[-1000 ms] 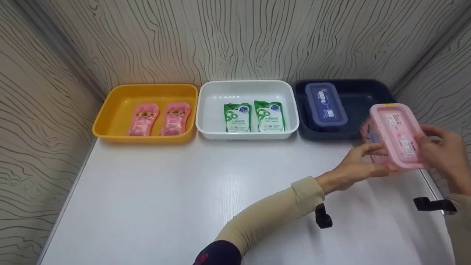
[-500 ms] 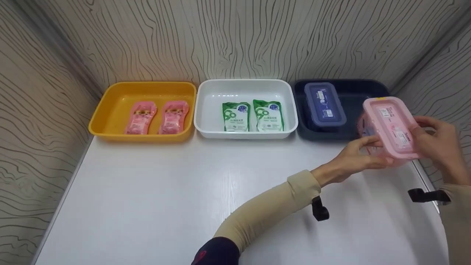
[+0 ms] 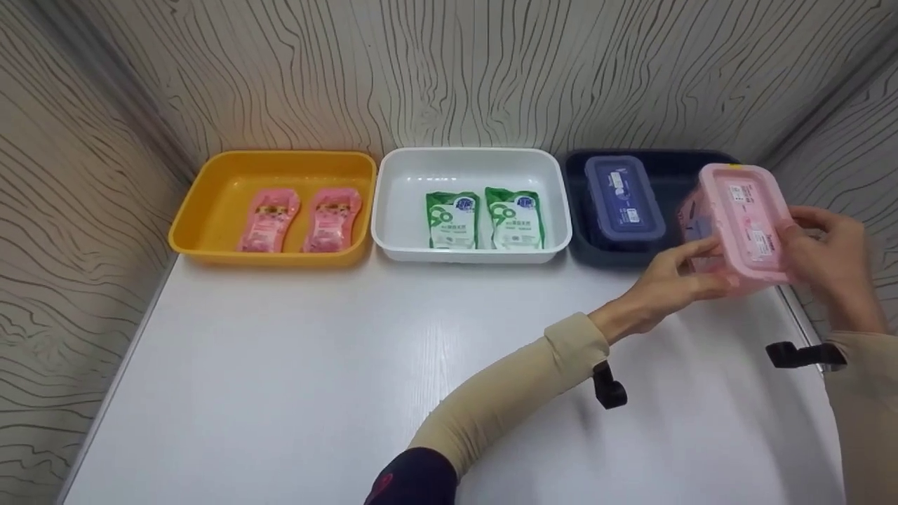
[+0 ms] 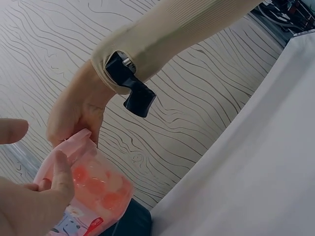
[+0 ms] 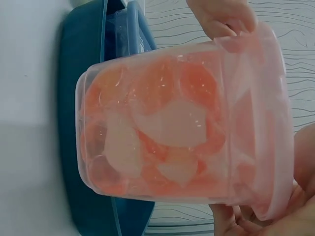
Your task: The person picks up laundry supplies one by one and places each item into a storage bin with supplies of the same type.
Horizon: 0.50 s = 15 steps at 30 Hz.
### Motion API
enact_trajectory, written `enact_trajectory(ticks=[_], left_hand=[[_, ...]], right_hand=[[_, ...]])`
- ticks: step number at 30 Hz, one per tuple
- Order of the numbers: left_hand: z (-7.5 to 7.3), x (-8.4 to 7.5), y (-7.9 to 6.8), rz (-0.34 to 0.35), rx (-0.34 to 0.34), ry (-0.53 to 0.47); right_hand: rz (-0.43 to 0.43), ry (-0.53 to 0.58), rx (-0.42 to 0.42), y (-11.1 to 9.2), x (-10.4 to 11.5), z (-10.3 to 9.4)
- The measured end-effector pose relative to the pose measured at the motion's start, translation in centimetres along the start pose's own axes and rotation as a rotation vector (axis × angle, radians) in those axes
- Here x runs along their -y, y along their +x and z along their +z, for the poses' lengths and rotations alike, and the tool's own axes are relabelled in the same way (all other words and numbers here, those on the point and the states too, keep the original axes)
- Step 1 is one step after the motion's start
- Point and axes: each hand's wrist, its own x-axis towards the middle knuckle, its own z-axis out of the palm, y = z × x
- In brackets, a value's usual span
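Observation:
A pink lidded food container (image 3: 749, 221), with clear pink sides and white labels on its lid, is held tilted at the front right of the dark blue tray (image 3: 691, 168). My left hand (image 3: 666, 284) grips its near left side between thumb and fingers. On the right, my right hand (image 3: 828, 256) holds the lid's edge with bent fingers. The right wrist view shows the container's see-through wall (image 5: 162, 123) with red-orange patches, in front of the tray. A blue lidded container (image 3: 624, 200) lies in the tray's left half.
Left of the dark tray stand a white tray (image 3: 470, 256) with two green-and-white pouches (image 3: 515, 219) and a yellow tray (image 3: 273, 259) with two pink pouches (image 3: 330, 221). The trays line the patterned back wall (image 3: 470, 77). A side wall (image 3: 870, 175) rises close to my right hand.
Both hands have carried the pink container away from me, closer in over the dark blue tray. The pouches and the blue container have stayed in their trays.

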Motion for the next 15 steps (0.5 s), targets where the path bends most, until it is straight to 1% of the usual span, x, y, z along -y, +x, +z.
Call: enact_trajectory(ticks=[3, 6, 9, 11, 13, 15], left_hand=[[-0.3, 0.2, 0.0, 0.019, 0.009, 0.031], [-1.1, 0.7, -0.2, 0.067, 0.004, 0.14], [-2.3, 1.7, -0.2, 0.156, -0.023, 0.317], [-3.1, 2.4, -0.2, 0.194, -0.046, 0.455], [-4.0, 3.0, -0.1, 0.23, -0.049, 0.604], [-4.8, 3.6, -0.2, 0.248, -0.05, 0.761]], right_hand=[[0.01, 0.002, 0.003, 0.5, 0.1, 0.0], [0.022, 0.007, 0.01, 1.1, 0.1, 0.3], [0.026, 0.008, 0.013, 1.5, 0.3, 0.6], [0.02, 0.005, 0.006, 1.9, 0.4, 0.6], [0.011, 0.0, 0.0, 2.3, 0.5, 0.6], [0.004, 0.006, -0.003, 2.7, 0.6, 0.6]])
